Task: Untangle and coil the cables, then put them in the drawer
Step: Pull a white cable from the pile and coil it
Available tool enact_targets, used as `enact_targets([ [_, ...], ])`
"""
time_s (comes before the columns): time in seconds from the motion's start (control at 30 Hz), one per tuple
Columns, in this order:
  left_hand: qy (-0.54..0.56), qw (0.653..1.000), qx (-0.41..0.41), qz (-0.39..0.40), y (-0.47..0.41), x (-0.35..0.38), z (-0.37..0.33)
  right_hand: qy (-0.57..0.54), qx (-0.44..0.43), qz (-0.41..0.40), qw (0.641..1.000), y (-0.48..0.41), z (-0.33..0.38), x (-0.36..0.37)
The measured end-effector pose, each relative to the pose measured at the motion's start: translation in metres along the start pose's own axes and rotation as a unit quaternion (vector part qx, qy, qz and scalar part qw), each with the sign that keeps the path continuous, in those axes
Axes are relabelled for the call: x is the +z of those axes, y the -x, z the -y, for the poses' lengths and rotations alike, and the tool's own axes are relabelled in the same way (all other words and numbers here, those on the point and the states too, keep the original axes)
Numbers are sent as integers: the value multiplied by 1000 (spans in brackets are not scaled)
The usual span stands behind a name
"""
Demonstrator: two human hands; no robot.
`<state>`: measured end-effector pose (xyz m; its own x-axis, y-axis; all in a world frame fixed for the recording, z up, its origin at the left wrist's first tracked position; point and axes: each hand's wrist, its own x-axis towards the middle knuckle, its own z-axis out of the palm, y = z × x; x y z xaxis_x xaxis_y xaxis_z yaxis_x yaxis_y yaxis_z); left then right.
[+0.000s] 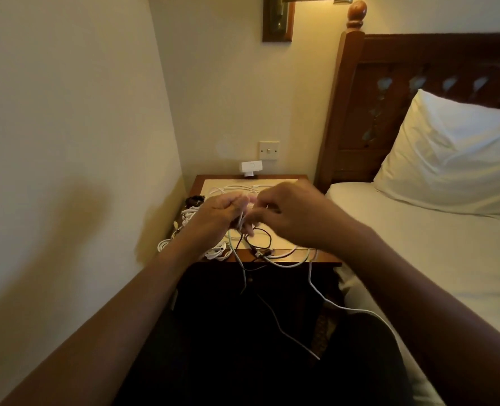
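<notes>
Head: left hand (213, 213) and right hand (291, 213) pinch cables (213, 253) over nightstand (327, 260)

No readable text anywhere, tbh. Closest candidate: white adapter (251, 168) at back edge of surface (278, 183), centre of frame. Faint round mark on its face, too blurry to make out. Switch plate (269, 150) on wall just above it: nothing legible. Plugs on cables (213, 250) near front edge of surface: too small and dim to tell any print or logo.
</notes>
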<state>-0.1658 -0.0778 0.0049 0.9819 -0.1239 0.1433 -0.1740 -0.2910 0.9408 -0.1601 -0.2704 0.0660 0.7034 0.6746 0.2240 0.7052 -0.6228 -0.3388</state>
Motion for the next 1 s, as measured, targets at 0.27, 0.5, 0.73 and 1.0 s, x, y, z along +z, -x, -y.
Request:
enact_targets([
  [0.27, 183, 972, -2, 151, 22, -14, -24, -177, 7, -94, 980, -14, -47, -1],
  [0.5, 313, 949, -13, 42, 24, -55, -30, -157, 69, -96, 980, -2, -107, 25],
  [0.73, 458, 884, -7, -90, 40, -100, -7, -85, 208, -70, 972, 40, -191, 47],
  [1.0, 478, 875, 7, -79, 35, -89, -5, -122, 286, 78, 947, 56, -205, 50],
])
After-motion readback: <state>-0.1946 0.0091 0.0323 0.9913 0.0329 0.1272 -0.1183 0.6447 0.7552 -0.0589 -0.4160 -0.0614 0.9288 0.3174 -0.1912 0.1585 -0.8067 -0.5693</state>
